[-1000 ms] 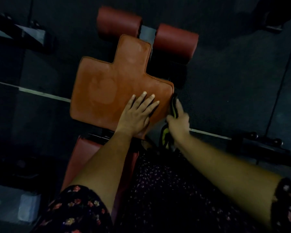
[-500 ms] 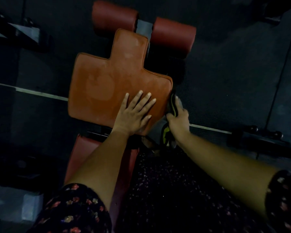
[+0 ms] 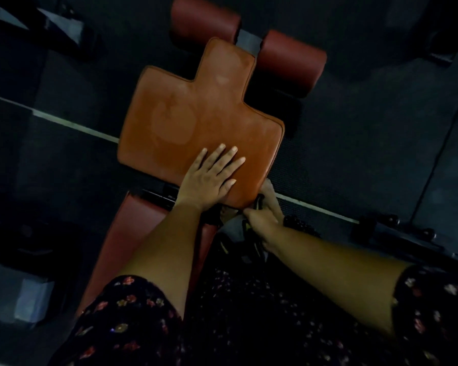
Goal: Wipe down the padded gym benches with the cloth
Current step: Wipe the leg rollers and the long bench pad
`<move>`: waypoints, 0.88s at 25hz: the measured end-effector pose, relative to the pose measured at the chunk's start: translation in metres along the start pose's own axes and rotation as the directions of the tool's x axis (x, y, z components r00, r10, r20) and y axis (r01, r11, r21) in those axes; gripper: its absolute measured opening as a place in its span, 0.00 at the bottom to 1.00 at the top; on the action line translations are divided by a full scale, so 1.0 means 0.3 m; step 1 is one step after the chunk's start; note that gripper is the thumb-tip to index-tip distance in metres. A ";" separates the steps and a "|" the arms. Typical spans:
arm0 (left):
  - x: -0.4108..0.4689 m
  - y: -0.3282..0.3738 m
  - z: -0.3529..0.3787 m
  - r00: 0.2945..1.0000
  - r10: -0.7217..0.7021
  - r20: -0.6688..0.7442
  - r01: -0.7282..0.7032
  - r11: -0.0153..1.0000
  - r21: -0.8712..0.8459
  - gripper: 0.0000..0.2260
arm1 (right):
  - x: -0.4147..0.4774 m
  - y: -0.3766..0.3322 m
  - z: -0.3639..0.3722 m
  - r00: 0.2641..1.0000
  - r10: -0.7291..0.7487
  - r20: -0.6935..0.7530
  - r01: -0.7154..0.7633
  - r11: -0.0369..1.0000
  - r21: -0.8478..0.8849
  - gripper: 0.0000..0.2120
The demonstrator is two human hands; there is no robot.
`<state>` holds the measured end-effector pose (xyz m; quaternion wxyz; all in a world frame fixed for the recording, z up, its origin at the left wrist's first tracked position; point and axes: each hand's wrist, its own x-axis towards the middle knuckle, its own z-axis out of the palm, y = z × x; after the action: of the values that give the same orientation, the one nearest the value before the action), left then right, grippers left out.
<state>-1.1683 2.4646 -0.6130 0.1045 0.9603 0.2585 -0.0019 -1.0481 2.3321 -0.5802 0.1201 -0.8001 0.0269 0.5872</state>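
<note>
Head cam, looking straight down on an orange seat pad (image 3: 196, 114) in pretty dim light. Got the left hand (image 3: 209, 180) laid flat on the near part of it, fingers straight and spread, gripping nothing, just bracing. Can see the right hand (image 3: 265, 219) down at the pad's near right corner, fingers curled round the cloth (image 3: 249, 230), a dark one with yellow trim, bunched against the pad's edge and hanging below it. Looks like edge work right now, not the top. Hard to call the top done: plenty of pale smudges (image 3: 169, 125) and ring marks showing across the middle, could be drying streaks or grime, can't tell. Would guess early-to-middle on this bench. Left to do, judging by this: the two red rollers (image 3: 294, 64) at the far end, the red back pad (image 3: 132, 233) nearer the body, plus whatever other benches, none clearly in view
</note>
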 end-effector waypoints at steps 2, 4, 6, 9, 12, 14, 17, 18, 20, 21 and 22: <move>-0.078 0.017 0.009 0.992 -0.126 -0.003 0.126 0.990 -0.057 0.23 | -0.042 -0.025 -0.006 0.999 -0.023 0.041 0.035 0.950 -0.311 0.30; -0.171 0.036 0.005 0.960 -0.281 0.014 0.281 0.954 -0.104 0.23 | -0.110 -0.070 -0.064 0.983 -0.150 0.102 0.178 0.691 -0.701 0.30; -0.274 0.047 -0.005 0.869 -0.493 0.051 0.495 0.859 -0.132 0.23 | -0.208 -0.108 -0.118 0.911 -0.302 0.280 0.347 0.200 -0.916 0.25; -0.423 0.063 -0.025 0.581 -0.803 0.132 0.814 0.571 -0.109 0.24 | -0.272 -0.096 -0.124 0.569 -0.330 0.754 0.531 -0.552 -0.642 0.29; -0.488 0.092 -0.035 0.449 -0.872 0.193 0.893 0.443 -0.079 0.27 | -0.153 -0.129 -0.122 0.295 -0.218 0.930 0.217 -0.933 -0.288 0.31; -0.485 0.110 -0.034 0.396 -0.897 0.194 0.918 0.387 -0.084 0.30 | -0.102 -0.162 -0.120 0.330 -0.018 0.944 0.052 -0.998 -0.038 0.25; -0.488 0.128 -0.025 0.279 -0.944 0.177 0.958 0.262 -0.116 0.30 | -0.117 -0.199 -0.096 0.457 0.282 0.843 0.002 -0.949 0.316 0.19; -0.489 0.132 -0.023 0.272 -0.950 0.155 0.960 0.256 -0.117 0.30 | -0.139 -0.231 -0.074 0.465 0.305 0.831 -0.006 -0.938 0.347 0.18; -0.489 0.132 -0.015 0.283 -0.950 0.132 0.957 0.269 -0.111 0.29 | -0.158 -0.324 0.000 0.440 0.272 0.856 -0.003 -0.953 0.304 0.19; -0.491 0.130 -0.011 0.284 -0.949 0.133 0.957 0.272 -0.101 0.29 | -0.170 -0.372 0.051 0.421 0.201 0.884 -0.009 -0.974 0.226 0.19; -0.492 0.128 -0.006 0.282 -0.950 0.134 0.958 0.271 -0.093 0.29 | -0.173 -0.411 0.104 0.392 0.112 0.913 -0.034 -0.990 0.136 0.18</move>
<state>-1.2773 2.3593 -0.5952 0.1633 0.6023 0.7784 -0.0689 -1.0706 2.4536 -0.5200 0.3493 0.0478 0.9336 0.0642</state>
